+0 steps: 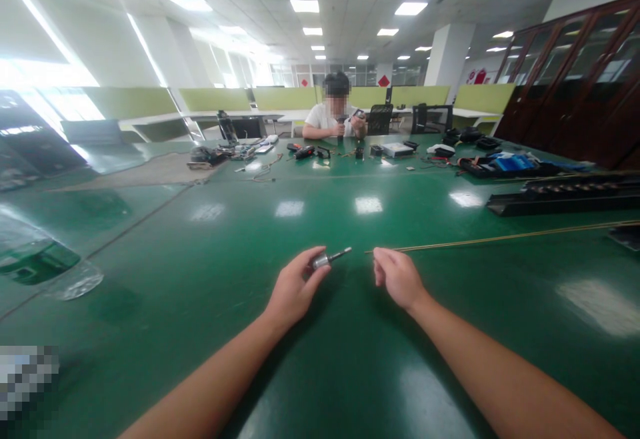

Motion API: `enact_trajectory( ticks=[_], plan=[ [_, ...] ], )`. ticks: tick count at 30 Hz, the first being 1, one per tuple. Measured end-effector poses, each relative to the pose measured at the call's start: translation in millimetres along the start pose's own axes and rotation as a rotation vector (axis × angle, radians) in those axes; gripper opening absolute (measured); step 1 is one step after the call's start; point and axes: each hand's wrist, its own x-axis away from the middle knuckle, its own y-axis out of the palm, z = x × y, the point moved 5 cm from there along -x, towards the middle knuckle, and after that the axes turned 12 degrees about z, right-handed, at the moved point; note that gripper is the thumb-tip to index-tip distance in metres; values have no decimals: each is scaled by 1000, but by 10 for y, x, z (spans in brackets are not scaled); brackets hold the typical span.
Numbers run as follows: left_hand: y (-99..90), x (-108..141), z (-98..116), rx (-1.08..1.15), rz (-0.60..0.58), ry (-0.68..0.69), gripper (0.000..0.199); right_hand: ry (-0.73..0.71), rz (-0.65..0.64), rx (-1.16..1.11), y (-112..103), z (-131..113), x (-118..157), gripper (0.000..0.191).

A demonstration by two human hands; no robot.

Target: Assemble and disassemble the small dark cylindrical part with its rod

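Observation:
My left hand [296, 286] grips a small silver cylinder with a thin shaft [330, 258] between thumb and fingers; the shaft points right and slightly up. It looks like a small motor, though its exact kind is unclear. Across a short gap, my right hand [399, 278] pinches the left end of long, thin, brass-coloured rods [465, 242]. Their tips stick out a little past my fingers, towards the shaft. From there the rods run far to the right, just above or on the green table [320, 352]. Shaft and rod tips are apart.
A clear plastic bottle [45, 259] lies at the left. Black rails [565, 200] and a tool tray [510, 164] occupy the right side. Across the table sits a person [333, 116] holding something, behind scattered tools, cables and a white box [398, 150].

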Motion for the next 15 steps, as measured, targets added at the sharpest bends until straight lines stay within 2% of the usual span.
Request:
enact_trajectory(
  ticks=[6, 9, 12, 15],
  plan=[
    [-7, -61, -152, 274, 67, -271, 60, 16, -58, -21, 70, 43, 28, 52],
    [-118, -63, -126, 296, 77, -341, 62, 8, -73, -24, 85, 22, 48, 53],
    [-467, 0, -79, 190, 70, -367, 65, 17, -85, -40, 104, 18, 59, 53],
    [-1030, 200, -88, -7, 116, -360, 65, 14, -101, -32, 136, 26, 68, 52]
  ],
)
